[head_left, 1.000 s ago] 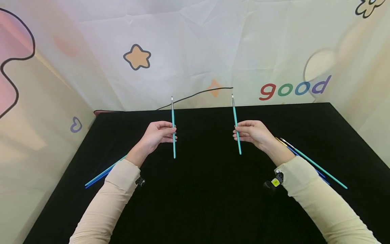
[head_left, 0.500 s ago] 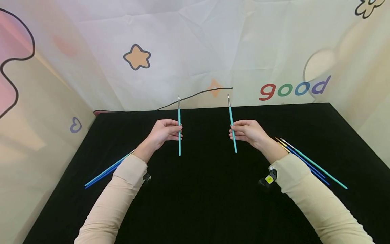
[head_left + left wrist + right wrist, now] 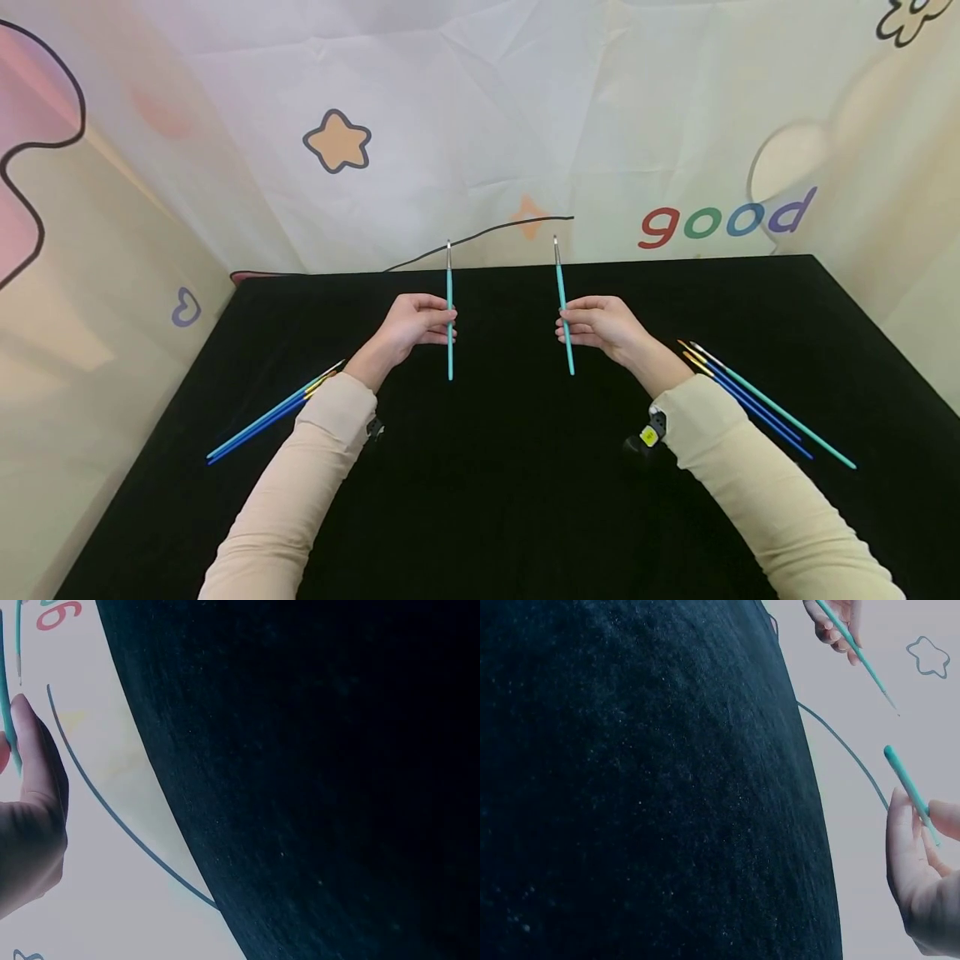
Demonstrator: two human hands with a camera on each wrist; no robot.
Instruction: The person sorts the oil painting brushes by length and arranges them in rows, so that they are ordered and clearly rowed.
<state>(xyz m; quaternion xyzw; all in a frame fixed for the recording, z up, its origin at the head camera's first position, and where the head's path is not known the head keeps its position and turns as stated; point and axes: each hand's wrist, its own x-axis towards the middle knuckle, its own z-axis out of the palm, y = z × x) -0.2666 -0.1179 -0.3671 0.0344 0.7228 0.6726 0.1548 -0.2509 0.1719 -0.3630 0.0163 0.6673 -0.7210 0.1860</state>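
My left hand [image 3: 415,321] pinches a turquoise paintbrush [image 3: 450,354] between thumb and fingers, its bristle tip pointing up. A second turquoise paintbrush [image 3: 568,350] is pinched in my right hand [image 3: 606,325], tip up and leaning slightly left at the top. The two brushes stand apart, side by side in front of me. In the left wrist view the left hand [image 3: 37,810] shows at the left edge with its brush. In the right wrist view the right hand [image 3: 926,877] grips its brush [image 3: 904,776] near the lower handle, with the other hand and brush beyond.
On the black-covered table [image 3: 495,500], several blue and turquoise brushes [image 3: 262,423] lie beside my left forearm. Another group of blue and turquoise brushes [image 3: 772,408] lies beside my right forearm. A printed pale curtain [image 3: 480,125] stands behind the table's far edge.
Both hands have moved inward, bringing the two upright paintbrushes closer together. More of the brushes lying on each side is uncovered. Both grips stay the same.
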